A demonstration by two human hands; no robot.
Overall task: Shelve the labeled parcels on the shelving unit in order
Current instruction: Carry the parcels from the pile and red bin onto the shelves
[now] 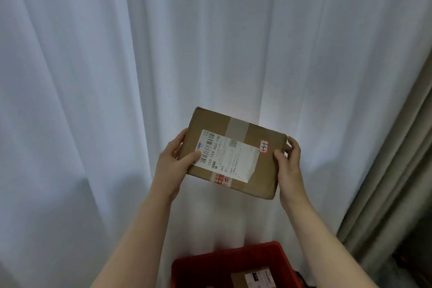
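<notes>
I hold a flat brown cardboard parcel point(259, 166) up in front of a white curtain, tilted a little to the right. It carries a white shipping label with a barcode and a small red-edged tag with a handwritten number at its right end. My left hand point(174, 166) grips the parcel's left edge, thumb on the label. My right hand point(288, 166) grips its right edge, thumb just below the tag. The shelving unit is out of view.
A red plastic crate point(205, 266) stands low at the bottom middle, with another labeled brown parcel point(253, 278) inside. A white curtain point(117, 77) fills the background. A beige drape point(385, 194) hangs at the right edge.
</notes>
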